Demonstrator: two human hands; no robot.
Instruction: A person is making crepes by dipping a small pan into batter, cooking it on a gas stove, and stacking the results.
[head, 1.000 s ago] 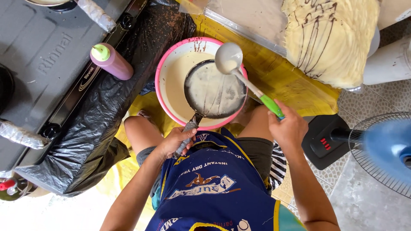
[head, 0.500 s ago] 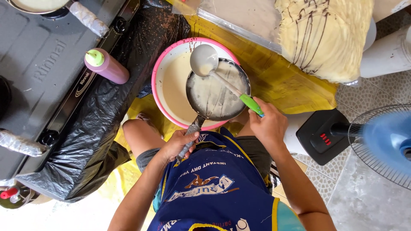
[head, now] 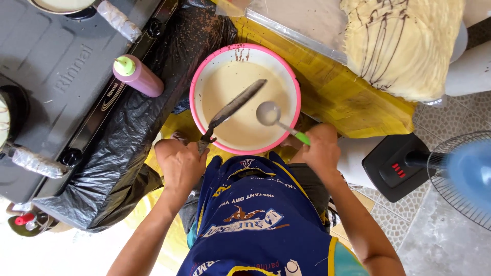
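At frame centre, the left hand (head: 180, 164) clenches the small pan (head: 236, 104) by its handle, tipped edge-on over the pink-rimmed batter bowl (head: 204, 77). The right hand (head: 319, 149) grasps the green-handled ladle (head: 269, 113). Draining goes best with the pan kept steeply tilted, drips falling inside the rim.

Single view, head-worn camera, looking almost straight down over the wearer's chest and blue apron (head: 255, 220). Near edge: both forearms, the left hand (head: 180, 164) and right hand (head: 319, 151) at close range. Centre: pink-rimmed bowl (head: 204, 71). Left: grey stove (head: 46, 66), cut off at the frame edge. Far right: pale stacked sheets (head: 404, 46), possibly crepes. Right edge: fan (head: 460, 179), blurred. No second view; nothing shared.
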